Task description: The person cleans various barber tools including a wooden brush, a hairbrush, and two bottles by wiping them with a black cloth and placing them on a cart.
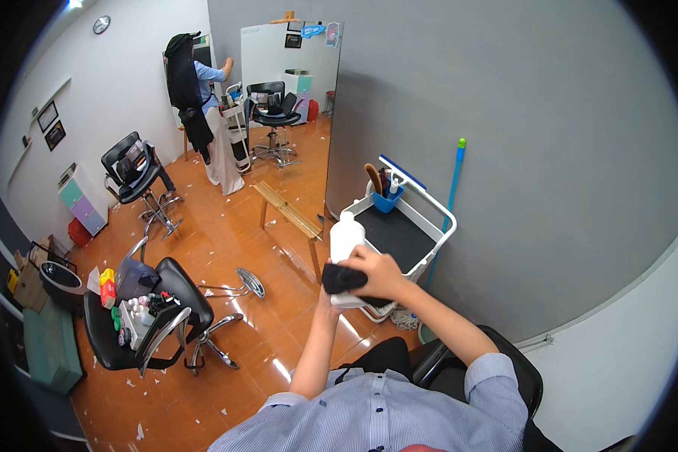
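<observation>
A white plastic bottle (347,234) with a white cap is held up in front of me, over the near left side of a white trolley (438,212). My left hand (329,299) grips the bottle low down, mostly hidden behind it and a black cloth (343,278). In my right hand (379,274) is that bunched cloth, pressed against the bottle's lower front. On the trolley's dark top tray (398,237), a blue holder (387,200) contains a wooden-backed brush (373,176) and a small white bottle (394,185).
Left of me, a black salon chair (183,294) carries bottles and boxes. A wooden bench (288,209) stands before a tall mirror (291,68). Farther back, a person (195,101) stands by another trolley (234,124). A blue pole (456,175) leans on the wall. Paper scraps litter the floor.
</observation>
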Demonstrator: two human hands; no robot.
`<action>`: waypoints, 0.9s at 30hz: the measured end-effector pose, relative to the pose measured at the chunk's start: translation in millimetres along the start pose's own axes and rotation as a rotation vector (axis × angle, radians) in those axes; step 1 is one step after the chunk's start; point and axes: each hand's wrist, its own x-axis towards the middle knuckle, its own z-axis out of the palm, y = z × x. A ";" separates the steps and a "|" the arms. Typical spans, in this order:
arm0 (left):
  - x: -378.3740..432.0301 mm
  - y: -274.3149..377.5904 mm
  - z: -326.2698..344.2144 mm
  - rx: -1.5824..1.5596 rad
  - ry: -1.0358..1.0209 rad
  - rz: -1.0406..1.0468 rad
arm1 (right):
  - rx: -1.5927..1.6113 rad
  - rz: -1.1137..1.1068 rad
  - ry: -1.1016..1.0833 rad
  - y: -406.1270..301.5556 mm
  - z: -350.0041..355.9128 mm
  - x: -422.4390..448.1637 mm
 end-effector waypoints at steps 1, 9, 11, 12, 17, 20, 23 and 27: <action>1.7 -2.4 -0.7 0.042 0.042 0.040 | -0.020 0.002 0.039 7.2 -4.9 9.1; -10.1 -6.0 40.1 0.026 -0.122 -0.146 | -0.056 0.254 0.350 39.7 -13.6 35.5; -9.3 2.7 13.9 0.018 0.010 -0.005 | -0.018 0.228 0.309 24.5 -3.6 28.4; -6.3 5.9 3.1 0.032 0.052 0.070 | 0.010 0.214 0.261 17.5 5.7 21.1; -9.4 13.4 -0.9 0.032 -0.053 0.028 | 0.192 0.037 -0.007 -12.3 22.5 -20.8; -9.2 10.3 -10.4 0.009 -0.031 0.011 | 0.224 0.080 0.021 -19.5 14.3 -12.5; -7.5 -3.1 7.9 0.080 0.085 0.137 | 0.111 0.168 0.186 1.5 -3.3 3.2; -11.8 -9.2 24.6 -0.029 -0.067 -0.142 | 0.014 0.304 0.488 43.1 -14.9 23.7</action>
